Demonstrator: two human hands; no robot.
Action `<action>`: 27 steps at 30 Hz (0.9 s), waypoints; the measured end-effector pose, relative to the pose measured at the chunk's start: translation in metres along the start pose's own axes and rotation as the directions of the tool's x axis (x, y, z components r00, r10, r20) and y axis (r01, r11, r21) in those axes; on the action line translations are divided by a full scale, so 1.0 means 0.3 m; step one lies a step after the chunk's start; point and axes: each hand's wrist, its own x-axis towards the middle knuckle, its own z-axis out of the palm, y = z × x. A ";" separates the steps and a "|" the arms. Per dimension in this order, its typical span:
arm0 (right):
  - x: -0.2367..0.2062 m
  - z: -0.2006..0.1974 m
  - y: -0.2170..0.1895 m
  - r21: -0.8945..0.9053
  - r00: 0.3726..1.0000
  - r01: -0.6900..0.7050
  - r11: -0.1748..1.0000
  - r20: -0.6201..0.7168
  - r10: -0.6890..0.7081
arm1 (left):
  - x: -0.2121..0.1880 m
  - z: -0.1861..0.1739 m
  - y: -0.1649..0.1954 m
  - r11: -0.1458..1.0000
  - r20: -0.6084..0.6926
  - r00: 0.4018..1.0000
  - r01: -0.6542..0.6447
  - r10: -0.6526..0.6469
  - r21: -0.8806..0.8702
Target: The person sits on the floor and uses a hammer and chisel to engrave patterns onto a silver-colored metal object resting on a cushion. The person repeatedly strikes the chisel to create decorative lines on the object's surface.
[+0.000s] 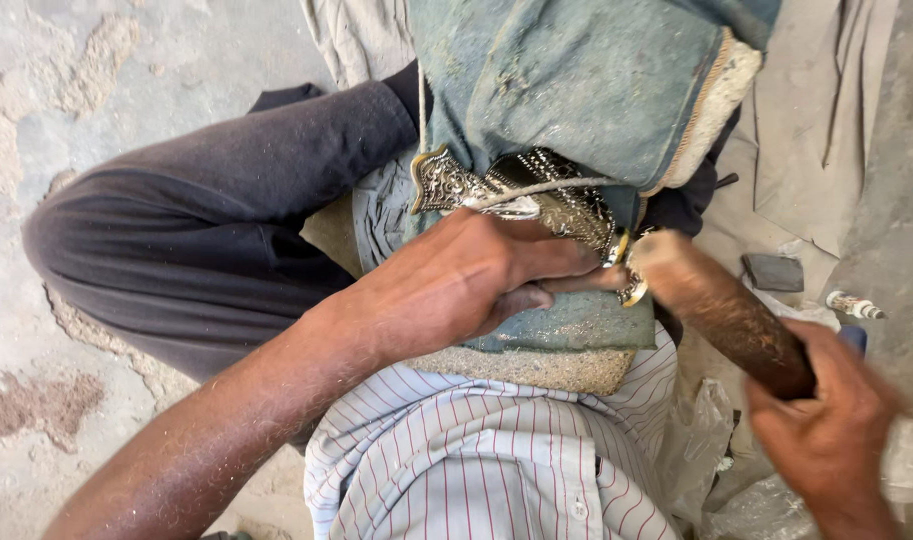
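Half hidden under the left hand (467,285) that pins it to a blue-green cushion (577,90) at the frame's centre, the ornate embossed silver metal piece (517,190) shows only its upper end, while the right hand (827,420), lower right, grips a blurred wooden mallet (722,310).

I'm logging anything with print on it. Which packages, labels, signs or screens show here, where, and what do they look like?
No labels, signs or screens show.
Crumpled clear plastic bag: lower right, behind the right hand; no print visible.
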 end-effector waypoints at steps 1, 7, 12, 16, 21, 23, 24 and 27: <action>-0.012 0.032 0.013 0.108 1.000 0.019 0.994 -0.015 -0.017 | -0.003 -0.007 0.005 1.000 -0.002 1.000 -0.012 0.012 0.005; -0.026 0.152 0.052 0.755 0.972 -0.070 0.652 -0.094 0.214 | -0.130 -0.056 -0.002 0.922 -0.550 0.782 0.079 -0.294 -0.380; -0.002 0.241 0.074 0.732 0.917 -0.314 0.604 0.068 0.393 | -0.209 0.027 -0.049 0.791 -0.521 0.622 0.295 -0.585 -0.536; -0.003 0.271 0.062 0.679 0.892 -0.399 0.617 0.131 0.432 | -0.227 0.100 -0.041 0.753 -0.503 0.637 0.196 -0.585 -0.628; 0.015 0.264 0.040 0.667 0.884 -0.428 0.610 0.168 0.436 | -0.192 0.110 -0.023 0.770 -0.536 0.635 0.149 -0.556 -0.621; 0.022 0.267 0.046 0.671 0.877 -0.444 0.593 0.188 0.443 | -0.163 0.108 -0.019 0.772 -0.520 0.651 0.166 -0.553 -0.613; 0.023 0.269 0.053 0.663 0.876 -0.450 0.598 0.196 0.441 | -0.147 0.109 -0.017 0.775 -0.507 0.663 0.182 -0.551 -0.605; 0.018 0.278 0.081 0.639 0.874 -0.461 0.616 0.209 0.438 | -0.095 0.121 -0.010 0.815 -0.465 0.727 0.226 -0.505 -0.533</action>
